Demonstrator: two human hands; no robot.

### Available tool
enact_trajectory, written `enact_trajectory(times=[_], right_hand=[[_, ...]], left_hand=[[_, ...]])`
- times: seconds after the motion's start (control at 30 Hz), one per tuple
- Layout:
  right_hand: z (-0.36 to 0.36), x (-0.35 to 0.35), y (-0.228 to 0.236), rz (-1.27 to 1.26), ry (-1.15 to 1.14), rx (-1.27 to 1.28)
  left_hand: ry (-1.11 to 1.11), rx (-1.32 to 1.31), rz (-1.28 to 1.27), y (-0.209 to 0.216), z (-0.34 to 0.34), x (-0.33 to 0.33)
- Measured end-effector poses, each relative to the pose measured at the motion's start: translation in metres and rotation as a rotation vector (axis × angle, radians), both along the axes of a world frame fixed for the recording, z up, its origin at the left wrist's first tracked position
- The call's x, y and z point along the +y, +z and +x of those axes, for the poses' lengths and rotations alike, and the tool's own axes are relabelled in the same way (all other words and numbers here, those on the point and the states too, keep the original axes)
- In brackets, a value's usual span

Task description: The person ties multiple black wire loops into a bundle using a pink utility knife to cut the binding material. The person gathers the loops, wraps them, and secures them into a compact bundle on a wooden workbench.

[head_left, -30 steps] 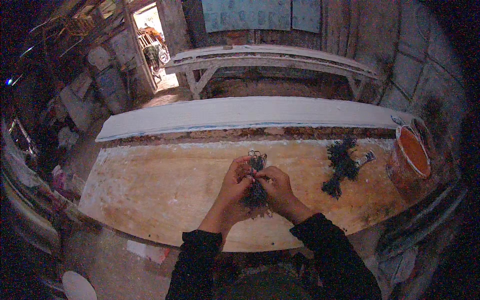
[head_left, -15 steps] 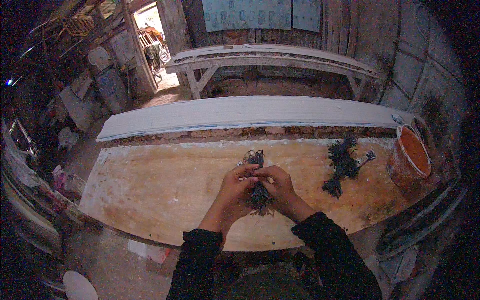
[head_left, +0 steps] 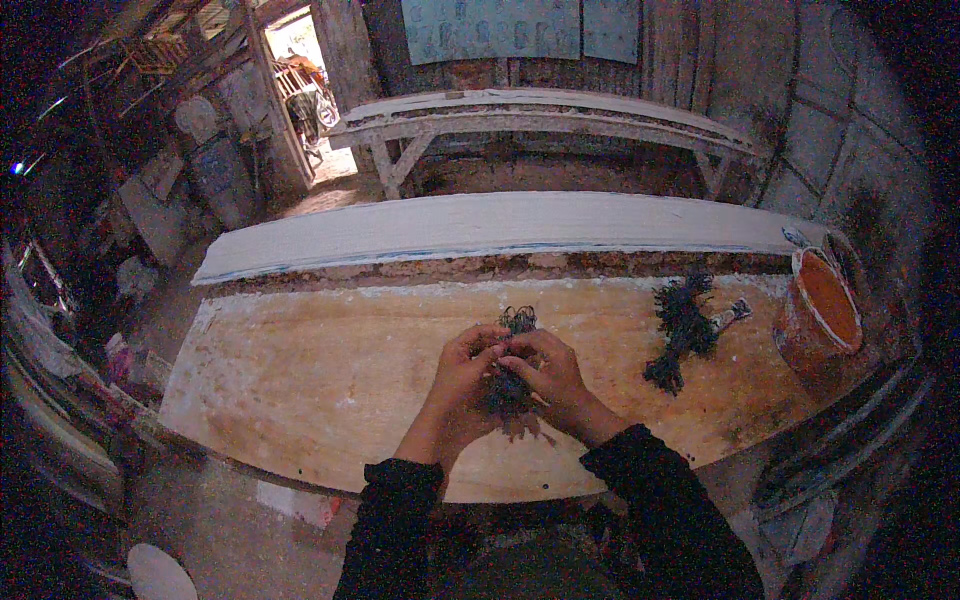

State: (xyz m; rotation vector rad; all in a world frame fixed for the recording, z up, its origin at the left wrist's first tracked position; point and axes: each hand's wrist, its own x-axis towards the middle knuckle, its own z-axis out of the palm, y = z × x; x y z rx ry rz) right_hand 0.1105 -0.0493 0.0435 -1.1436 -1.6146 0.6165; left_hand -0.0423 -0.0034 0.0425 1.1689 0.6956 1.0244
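Over the middle of the wooden board (head_left: 300,370), a bundle of thin dark strands (head_left: 518,320) with looped ends is held upright between my two hands. My left hand (head_left: 463,378) is closed around its left side, fingertips near the bundle's middle. From the other side my right hand (head_left: 556,385) pinches it, with thumb and fingers meeting the left fingertips. Loops stick out above the fingers, and loose dark ends show below them. What exactly the fingertips pinch is hidden. Farther right lies a heap of similar dark strands (head_left: 686,318), touching neither hand.
A small pale strip (head_left: 733,314) lies beside the heap. At the board's right end stands a bucket (head_left: 797,330) with an orange-red inside. A long white slab (head_left: 500,225) runs along the board's far side. Beyond it are a long bench (head_left: 560,118) and a bright doorway.
The bundle has turned slightly, its looped top going a little to the right and its lower ends to the left. My right fingers and thumb have shifted across it; both hands still grip it.
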Motion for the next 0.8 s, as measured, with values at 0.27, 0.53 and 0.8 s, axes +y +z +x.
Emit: enact_trajectory(times=[0.27,0.53,0.8], right_hand=[[0.004,0.009,-0.014,0.032,-0.034,-0.053],[0.000,0.006,-0.012,0.038,-0.034,-0.061],[-0.008,0.006,-0.017,-0.089,0.014,0.220]], left_hand=[[-0.017,-0.130,-0.087,0.004,0.005,-0.010],[0.000,-0.135,-0.021,-0.007,0.010,-0.010],[0.098,0.158,0.383,-0.024,0.002,0.008]])
